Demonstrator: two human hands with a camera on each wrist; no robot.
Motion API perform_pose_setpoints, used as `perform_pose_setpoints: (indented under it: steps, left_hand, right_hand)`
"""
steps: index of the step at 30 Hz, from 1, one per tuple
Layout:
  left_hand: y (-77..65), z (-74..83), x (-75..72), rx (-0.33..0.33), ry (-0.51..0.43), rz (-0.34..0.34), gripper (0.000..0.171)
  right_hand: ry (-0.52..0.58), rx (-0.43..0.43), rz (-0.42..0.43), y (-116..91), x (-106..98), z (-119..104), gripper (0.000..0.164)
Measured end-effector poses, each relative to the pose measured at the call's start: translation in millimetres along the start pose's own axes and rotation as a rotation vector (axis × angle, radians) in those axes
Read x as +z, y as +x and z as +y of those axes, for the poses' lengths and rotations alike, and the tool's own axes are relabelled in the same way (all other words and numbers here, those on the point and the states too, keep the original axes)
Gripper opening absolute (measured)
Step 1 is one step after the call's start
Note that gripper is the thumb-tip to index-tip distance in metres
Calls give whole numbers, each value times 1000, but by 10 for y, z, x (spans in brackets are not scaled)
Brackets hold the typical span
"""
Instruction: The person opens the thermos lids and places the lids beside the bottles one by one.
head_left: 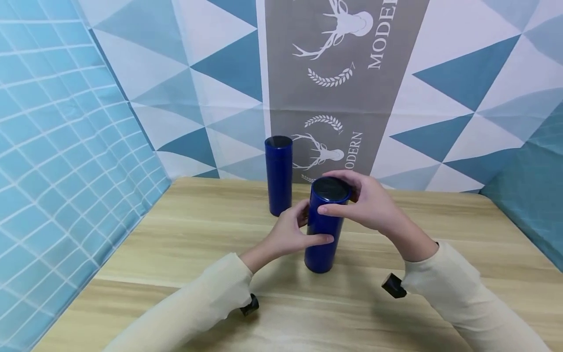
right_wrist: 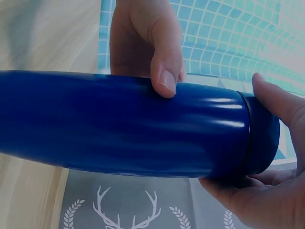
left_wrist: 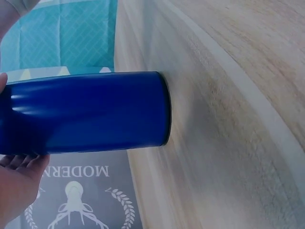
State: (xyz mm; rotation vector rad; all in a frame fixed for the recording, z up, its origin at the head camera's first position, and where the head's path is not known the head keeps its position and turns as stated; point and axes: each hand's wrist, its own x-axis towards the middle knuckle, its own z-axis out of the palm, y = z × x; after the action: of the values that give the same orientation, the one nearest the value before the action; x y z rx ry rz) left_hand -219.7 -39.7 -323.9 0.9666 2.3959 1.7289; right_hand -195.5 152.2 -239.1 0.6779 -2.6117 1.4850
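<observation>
L hand (head_left: 288,235) & R hand (head_left: 373,205): fingers clamped on tall glossy blue cylindrical flask (head_left: 324,226), just rt of frame ctr. 2nd blue flask (head_left: 279,178), mid-frame, on pale wood-grain worktop (head_left: 198,234).

Blocked between left hand (head_left: 291,233) and right hand (head_left: 371,203) by the blue cylinder (head_left: 323,226); obstructed just beyond the left hand by a second cylinder (head_left: 280,181); passable over the tabletop (head_left: 198,230) to the outer side of each hand; closed off farther beyond both by the patterned backdrop (head_left: 233,88).
</observation>
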Motion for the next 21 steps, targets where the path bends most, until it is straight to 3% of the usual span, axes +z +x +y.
perform_pose_setpoints:
  steps: [8,21]
  left_hand:
    - [-11,-2,76,-4,41,59,69]
    - [43,-35,50,-1,58,17,63]
  right_hand:
    - [-17,-28,9,3,30,47,57]
    - [-46,-47,14,9,29,57,53]
